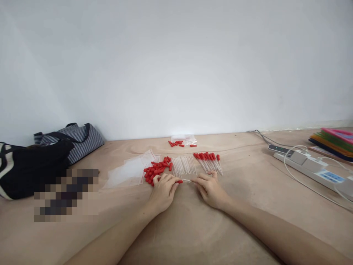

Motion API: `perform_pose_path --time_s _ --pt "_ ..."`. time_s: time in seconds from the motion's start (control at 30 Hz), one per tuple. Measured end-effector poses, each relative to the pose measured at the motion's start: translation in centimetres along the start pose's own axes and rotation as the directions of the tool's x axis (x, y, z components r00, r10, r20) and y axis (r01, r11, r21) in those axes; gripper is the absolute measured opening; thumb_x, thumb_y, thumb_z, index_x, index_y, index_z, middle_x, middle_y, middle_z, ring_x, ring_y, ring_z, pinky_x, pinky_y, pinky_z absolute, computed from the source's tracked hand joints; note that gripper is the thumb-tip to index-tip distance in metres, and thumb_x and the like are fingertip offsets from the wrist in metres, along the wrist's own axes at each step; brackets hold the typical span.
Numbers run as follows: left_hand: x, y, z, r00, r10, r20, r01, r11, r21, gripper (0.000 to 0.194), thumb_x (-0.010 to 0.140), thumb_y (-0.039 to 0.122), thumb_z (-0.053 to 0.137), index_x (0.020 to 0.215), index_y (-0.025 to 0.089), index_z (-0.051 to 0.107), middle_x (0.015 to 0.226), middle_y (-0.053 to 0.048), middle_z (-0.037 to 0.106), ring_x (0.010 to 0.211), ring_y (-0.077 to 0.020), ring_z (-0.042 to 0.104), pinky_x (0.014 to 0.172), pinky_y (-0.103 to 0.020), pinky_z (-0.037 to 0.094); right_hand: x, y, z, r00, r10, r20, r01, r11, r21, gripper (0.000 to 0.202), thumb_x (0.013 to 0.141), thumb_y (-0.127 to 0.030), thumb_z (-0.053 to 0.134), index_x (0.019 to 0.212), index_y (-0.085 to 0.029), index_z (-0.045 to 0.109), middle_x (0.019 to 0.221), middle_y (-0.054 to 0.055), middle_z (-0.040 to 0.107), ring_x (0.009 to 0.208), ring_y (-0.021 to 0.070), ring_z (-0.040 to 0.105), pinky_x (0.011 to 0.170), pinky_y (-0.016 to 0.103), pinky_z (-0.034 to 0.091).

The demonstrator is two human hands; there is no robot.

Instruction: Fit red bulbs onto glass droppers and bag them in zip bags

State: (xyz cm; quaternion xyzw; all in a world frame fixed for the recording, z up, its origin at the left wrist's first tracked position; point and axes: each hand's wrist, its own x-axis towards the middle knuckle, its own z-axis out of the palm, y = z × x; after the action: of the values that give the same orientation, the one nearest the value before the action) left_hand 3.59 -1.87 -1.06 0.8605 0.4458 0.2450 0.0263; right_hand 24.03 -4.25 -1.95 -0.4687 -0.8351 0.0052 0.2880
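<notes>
Pinching a small, red, rubbery-looking bulb [179,181] between thumb and fingers, the person's left hand [163,189] rests low over the pale brown wooden tabletop [187,228]. The right hand [210,189], apart from the left, grips the far end of a thin, clear tube [187,180], which lies crosswise between the two hands with its other end close to the bulb; whether that end sits inside the bulb cannot be told.

Just beyond the left hand is a loose heap of matching red bulbs [157,171], overlapping flat, see-through plastic bags [127,171] with red edge lines. To the right of the heap, a row of bare clear tubes [183,165] lies side by side, and past it, beyond the right hand, a slanting row of clear tubes capped with red bulbs [208,162].

Nearer the white wall [193,66] lie a few more red pieces [176,142]. A grey-and-white striped bag [89,136] stands at left, and a long white power strip [311,167] lies at right.
</notes>
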Motion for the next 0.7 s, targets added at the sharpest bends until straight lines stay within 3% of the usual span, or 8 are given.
perform_pose_path --time_s 0.5,0.7 --pt "0.06 0.55 -0.31 0.998 -0.037 -0.058 0.032 0.995 -0.092 0.015 0.085 0.025 0.042 0.085 0.023 0.058 0.082 0.002 0.063 0.082 -0.0161 0.052 0.079 -0.036 0.024 0.34 -0.65 0.15 1.0 0.018 -0.008 -0.016 0.98 0.197 0.025 0.086 -0.024 0.039 0.099 -0.024 0.061 0.075 0.001 0.062 0.067 0.011 0.052 0.074 0.03 0.025" --pt "-0.03 0.52 -0.35 0.996 -0.003 -0.091 -0.006 0.995 -0.103 0.013 0.083 0.025 0.046 0.079 0.022 0.058 0.076 0.003 0.062 0.079 -0.0155 0.053 0.08 -0.037 0.023 0.36 -0.41 0.13 1.0 -0.025 -0.017 0.029 0.973 0.23 0.022 0.085 -0.023 0.043 0.096 -0.023 0.062 0.076 0.001 0.062 0.066 0.0101 0.051 0.073 0.03 0.024"
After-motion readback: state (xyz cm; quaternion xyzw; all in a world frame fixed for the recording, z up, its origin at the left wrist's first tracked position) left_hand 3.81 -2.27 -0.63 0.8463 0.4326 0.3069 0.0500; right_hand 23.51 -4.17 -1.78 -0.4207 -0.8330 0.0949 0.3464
